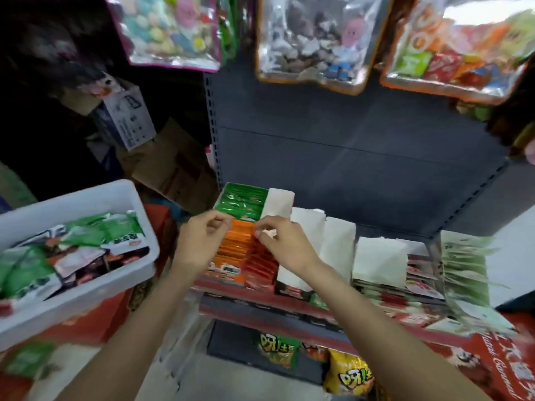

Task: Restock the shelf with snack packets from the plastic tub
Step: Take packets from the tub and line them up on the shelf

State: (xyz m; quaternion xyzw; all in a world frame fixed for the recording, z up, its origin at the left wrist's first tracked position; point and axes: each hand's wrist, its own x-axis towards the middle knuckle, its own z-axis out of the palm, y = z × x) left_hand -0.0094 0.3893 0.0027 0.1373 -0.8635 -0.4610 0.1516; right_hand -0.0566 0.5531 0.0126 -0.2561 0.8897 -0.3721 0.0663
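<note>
A white plastic tub [86,198] at the left holds several green, white and dark snack packets [86,241]. On the shelf [260,302] stand rows of green packets [243,202], orange packets [234,247] and red packets [262,264]. My left hand [199,241] hovers over the orange row with fingers curled; whether it holds a packet is unclear. My right hand [285,241] sits over the red row, its fingertips pinching something small and white at the top of the packets.
White card dividers [335,244] stand along the shelf to the right. Large clear bags of sweets [321,39] hang above. Cardboard boxes [173,166] sit behind the tub. Yellow snack bags [347,374] lie on the lower shelf. A red box [492,366] is at right.
</note>
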